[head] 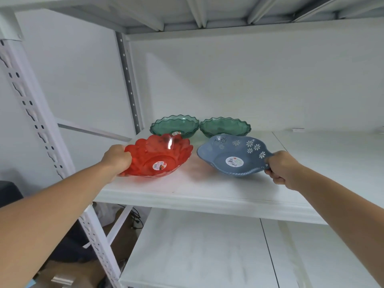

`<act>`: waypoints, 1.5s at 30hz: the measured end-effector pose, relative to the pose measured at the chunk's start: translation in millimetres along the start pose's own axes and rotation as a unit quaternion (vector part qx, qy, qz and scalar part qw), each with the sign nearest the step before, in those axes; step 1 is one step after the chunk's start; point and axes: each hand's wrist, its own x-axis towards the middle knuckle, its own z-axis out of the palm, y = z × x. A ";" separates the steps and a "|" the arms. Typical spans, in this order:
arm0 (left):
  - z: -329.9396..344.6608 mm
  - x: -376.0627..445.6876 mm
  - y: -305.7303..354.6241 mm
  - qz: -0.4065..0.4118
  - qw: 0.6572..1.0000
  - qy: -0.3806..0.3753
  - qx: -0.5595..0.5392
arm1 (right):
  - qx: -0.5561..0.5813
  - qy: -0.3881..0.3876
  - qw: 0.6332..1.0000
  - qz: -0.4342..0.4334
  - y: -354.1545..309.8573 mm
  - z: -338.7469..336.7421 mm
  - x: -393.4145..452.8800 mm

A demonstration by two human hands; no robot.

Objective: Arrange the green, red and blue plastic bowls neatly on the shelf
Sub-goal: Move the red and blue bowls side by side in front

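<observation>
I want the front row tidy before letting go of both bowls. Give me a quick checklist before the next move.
1. Left hand grips red bowl rim: ok.
2. Right hand grips blue bowl handle: ok.
3. Both green bowls upright side by side at back: ok.
4. Red and blue bowls flat on shelf: not ok, both tilted.
5. Red clear of the green behind: cannot tell.

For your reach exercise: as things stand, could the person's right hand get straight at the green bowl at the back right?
Probably not: the right hand grips the blue bowl, which sits directly in front of the right green bowl. It would need to let go and reach over.
</observation>
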 end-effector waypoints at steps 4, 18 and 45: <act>-2.2 19.2 -10.3 0.000 1.000 -0.011 -0.002 | -0.004 0.001 1.000 0.009 -1.0 13.1 -1.9; -13.2 75.7 -40.6 0.047 0.998 -0.020 0.025 | -0.010 0.045 0.999 0.029 -3.2 48.9 -9.8; -9.3 27.7 51.7 0.220 0.975 -0.012 0.042 | -0.252 0.099 0.934 -0.235 -64.8 27.0 -21.6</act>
